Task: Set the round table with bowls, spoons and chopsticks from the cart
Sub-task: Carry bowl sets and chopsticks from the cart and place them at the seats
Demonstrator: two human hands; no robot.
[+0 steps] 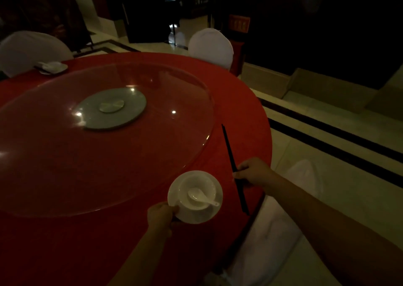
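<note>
The round table (65,242) wears a red cloth. Near its right edge, my left hand (161,217) grips the rim of a white plate (197,217). On the plate stands a white bowl (210,188) with a white spoon (199,196) lying inside. To the right, my right hand (254,172) holds black chopsticks (229,146) near their middle; their tips point away from me over the cloth. Whether the plate touches the table I cannot tell. A second white setting (53,67) with dark chopsticks lies at the far left edge.
A big glass turntable (109,154) on a grey metal hub (111,107) covers the table's middle. White-covered chairs stand at the far left (30,47), far right (210,46) and right beside me (272,231). Tiled floor with dark stripes lies to the right.
</note>
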